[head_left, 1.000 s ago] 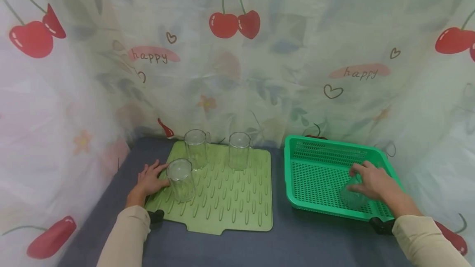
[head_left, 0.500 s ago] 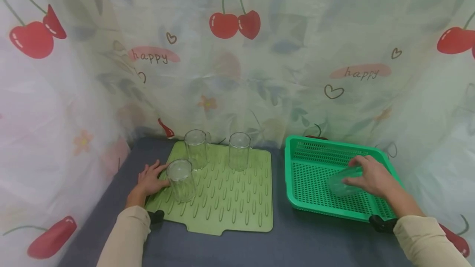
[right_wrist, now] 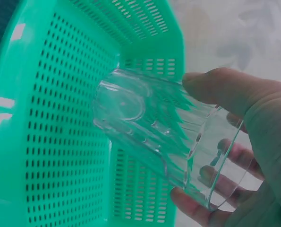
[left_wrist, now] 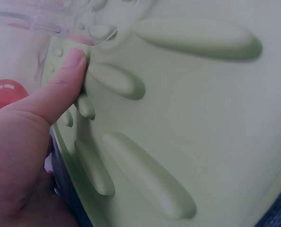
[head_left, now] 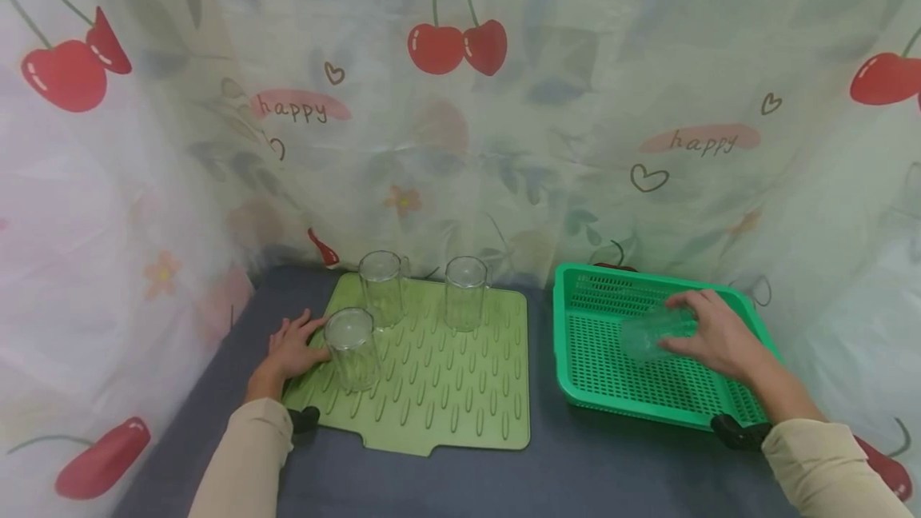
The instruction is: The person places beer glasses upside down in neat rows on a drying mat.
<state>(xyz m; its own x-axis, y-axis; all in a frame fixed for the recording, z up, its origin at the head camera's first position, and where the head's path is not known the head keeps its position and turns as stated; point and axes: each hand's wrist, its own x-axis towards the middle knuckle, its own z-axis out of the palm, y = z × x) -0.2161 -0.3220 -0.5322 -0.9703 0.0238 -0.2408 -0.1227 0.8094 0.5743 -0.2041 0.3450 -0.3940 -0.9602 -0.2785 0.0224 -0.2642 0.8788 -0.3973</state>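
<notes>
My right hand [head_left: 719,334] grips a clear glass mug [head_left: 647,334] near its rim, thumb on one side and fingers on the other. The mug lies tilted over the green basket [head_left: 564,386], base pointing left; in the right wrist view its faceted glass [right_wrist: 145,118] shows. At the left edge of a green ridged mat [head_left: 446,390], my left hand [head_left: 291,348] rests with fingers extended, close beside an upside-down glass mug [head_left: 352,350]. Whether it touches that mug I cannot tell. Two more upside-down mugs, one at back left [head_left: 383,290] and one at back centre [head_left: 465,294], stand on the mat.
Mat and basket lie side by side on a dark grey table [head_left: 504,486], a narrow strip of cloth between them. A curtain printed with cherries [head_left: 460,142] hangs close behind and at both sides.
The right hand has raised the mug from the basket floor, tipped it and shifted it left and back. The left hand and the mugs on the mat have stayed put.
</notes>
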